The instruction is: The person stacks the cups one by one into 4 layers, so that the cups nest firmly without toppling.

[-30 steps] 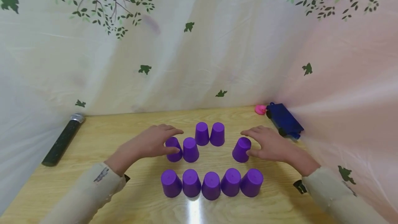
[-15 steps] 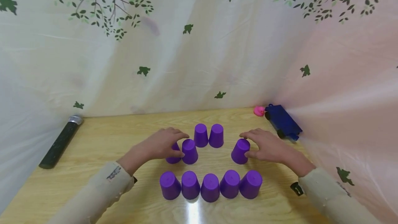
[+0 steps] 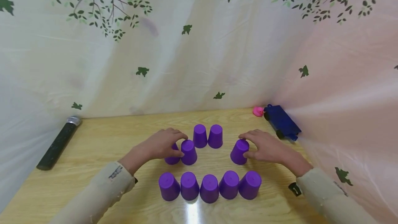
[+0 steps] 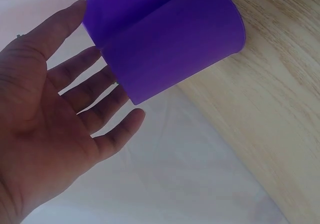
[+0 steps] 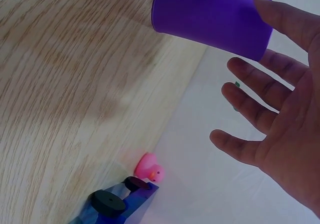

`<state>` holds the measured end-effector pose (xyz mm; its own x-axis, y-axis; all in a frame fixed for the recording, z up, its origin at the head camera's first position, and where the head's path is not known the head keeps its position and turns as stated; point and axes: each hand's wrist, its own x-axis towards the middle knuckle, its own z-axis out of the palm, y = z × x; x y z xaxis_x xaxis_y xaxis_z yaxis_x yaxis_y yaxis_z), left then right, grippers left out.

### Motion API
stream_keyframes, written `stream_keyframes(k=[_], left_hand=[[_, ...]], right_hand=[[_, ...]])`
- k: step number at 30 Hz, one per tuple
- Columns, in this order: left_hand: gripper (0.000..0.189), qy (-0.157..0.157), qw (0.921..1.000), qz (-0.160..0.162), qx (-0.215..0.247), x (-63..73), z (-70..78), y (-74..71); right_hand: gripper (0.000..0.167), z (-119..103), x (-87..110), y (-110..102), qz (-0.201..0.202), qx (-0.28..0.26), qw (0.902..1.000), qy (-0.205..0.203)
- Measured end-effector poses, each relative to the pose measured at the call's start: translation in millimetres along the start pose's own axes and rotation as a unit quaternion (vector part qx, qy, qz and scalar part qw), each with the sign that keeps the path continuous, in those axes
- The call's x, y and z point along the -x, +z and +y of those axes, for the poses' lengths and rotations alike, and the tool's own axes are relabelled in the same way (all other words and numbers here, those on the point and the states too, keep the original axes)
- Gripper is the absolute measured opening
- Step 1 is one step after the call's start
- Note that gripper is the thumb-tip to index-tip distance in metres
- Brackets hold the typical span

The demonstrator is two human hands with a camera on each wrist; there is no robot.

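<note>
One upturned purple inner cup (image 3: 189, 154) stands at three o'clock from the left hand (image 3: 160, 144), one right cup (image 3: 238, 152) at nine from the right hand (image 3: 265, 145), thumb and forefinger curled round each, a five-cup row (image 3: 209, 189) towards six.

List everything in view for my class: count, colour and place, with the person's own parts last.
Upside-down cups: 10, purple, front to back in rows of five, three, two
Microphone: 1, black and silver, far left
Toy duck: 1, pink, back right
Toy cart: 1, blue, beside the duck
Table: 1, light brown, under the cups
Backdrop: 1, whitish with green leaves, behind the table
Wrist attachments: 2, black, one per wrist
Sleeves: 2, beige, forearms
Left hand: 1, bare, around middle row's inner left cup
Right hand: 1, bare, around middle row's right cup
</note>
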<state>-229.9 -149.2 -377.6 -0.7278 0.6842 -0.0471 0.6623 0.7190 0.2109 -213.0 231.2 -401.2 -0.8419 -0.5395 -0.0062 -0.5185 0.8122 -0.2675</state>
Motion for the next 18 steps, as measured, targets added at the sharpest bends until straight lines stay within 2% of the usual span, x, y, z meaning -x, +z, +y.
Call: stream_keyframes(k=[8, 18], left_hand=[[0.059, 0.027, 0.9994, 0.018, 0.008, -4.3, -3.3, 4.6], [0.065, 0.045, 0.9987, 0.022, 0.01, -10.5, -2.0, 6.9]], right_hand=[[0.058, -1, -2.1, 2, -0.002, -0.021, 0.9998, 0.001], [0.059, -2, -5.0, 2, -0.008, -0.03, 0.9994, 0.013]])
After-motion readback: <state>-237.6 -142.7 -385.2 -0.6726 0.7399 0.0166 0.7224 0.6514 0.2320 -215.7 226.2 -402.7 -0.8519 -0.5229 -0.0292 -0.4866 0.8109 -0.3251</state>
